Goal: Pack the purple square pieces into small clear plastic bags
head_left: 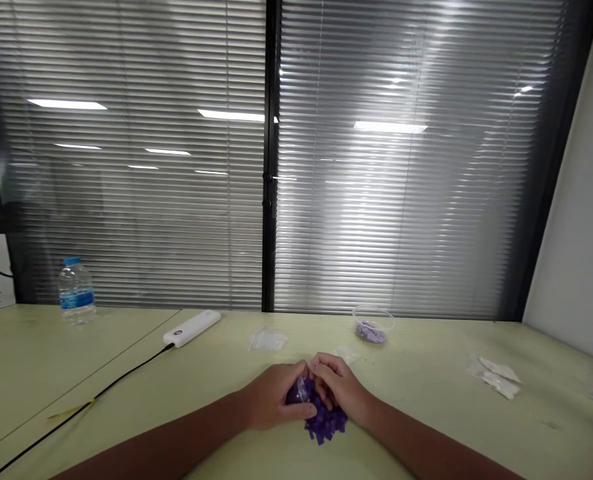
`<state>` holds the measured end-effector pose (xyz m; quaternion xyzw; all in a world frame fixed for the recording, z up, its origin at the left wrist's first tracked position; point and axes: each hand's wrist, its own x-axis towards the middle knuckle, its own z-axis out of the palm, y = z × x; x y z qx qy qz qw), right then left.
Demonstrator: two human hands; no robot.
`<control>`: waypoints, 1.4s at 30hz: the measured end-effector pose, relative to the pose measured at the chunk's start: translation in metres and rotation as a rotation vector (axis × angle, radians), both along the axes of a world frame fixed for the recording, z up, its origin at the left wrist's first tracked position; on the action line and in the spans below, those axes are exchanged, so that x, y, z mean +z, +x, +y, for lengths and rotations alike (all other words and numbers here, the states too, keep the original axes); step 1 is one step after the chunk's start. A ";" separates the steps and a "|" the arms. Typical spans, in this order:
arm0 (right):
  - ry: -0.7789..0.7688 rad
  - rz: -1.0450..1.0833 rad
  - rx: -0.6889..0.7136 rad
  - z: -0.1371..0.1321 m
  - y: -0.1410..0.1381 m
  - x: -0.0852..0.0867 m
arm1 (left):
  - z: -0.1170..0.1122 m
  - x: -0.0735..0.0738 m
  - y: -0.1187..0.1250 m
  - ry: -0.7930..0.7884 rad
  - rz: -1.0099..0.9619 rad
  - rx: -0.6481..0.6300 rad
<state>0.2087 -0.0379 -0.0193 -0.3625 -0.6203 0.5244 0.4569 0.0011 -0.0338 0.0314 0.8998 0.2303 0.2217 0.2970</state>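
1. L hand [275, 399]: clamped on clear bag [301, 388]; best hold it steady w/o squashing.
2. Purple bits [326, 423]: seemingly in bag, also heaped on surface [276, 461] btwn hands; small amts prob. scatter less.
3. R hand [340, 387]: curled over bits, can't tell grip; go gently.

- My left hand [271, 400] curls round shiny clear plastic [303, 389] with purple pieces, just left of the purple pile [327, 423].
- My right hand [343, 392] bends its fingers over the pile's far edge.
- Beyond the pile, slightly right, I see a clear bowl [391, 321] holding paler purple bits [371, 332].
- Left of the pile and farther off lie a white power bank [193, 328] and a water bottle [77, 293].
- Well right of it rests a white packet [497, 377].
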 end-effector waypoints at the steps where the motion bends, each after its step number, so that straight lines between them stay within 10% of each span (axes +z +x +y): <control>1: -0.020 0.022 0.011 0.000 0.001 0.000 | 0.001 -0.001 0.000 0.035 0.013 -0.028; 15: 0.010 0.118 -0.147 0.004 0.011 0.007 | 0.008 -0.008 -0.006 -0.138 -0.218 0.055; 25: 0.853 -0.703 0.080 -0.013 0.023 0.017 | 0.040 -0.033 0.000 -0.520 -0.709 0.250; 42: 0.522 -0.675 0.050 -0.009 0.036 0.023 | 0.042 -0.045 -0.003 -0.396 -0.448 0.213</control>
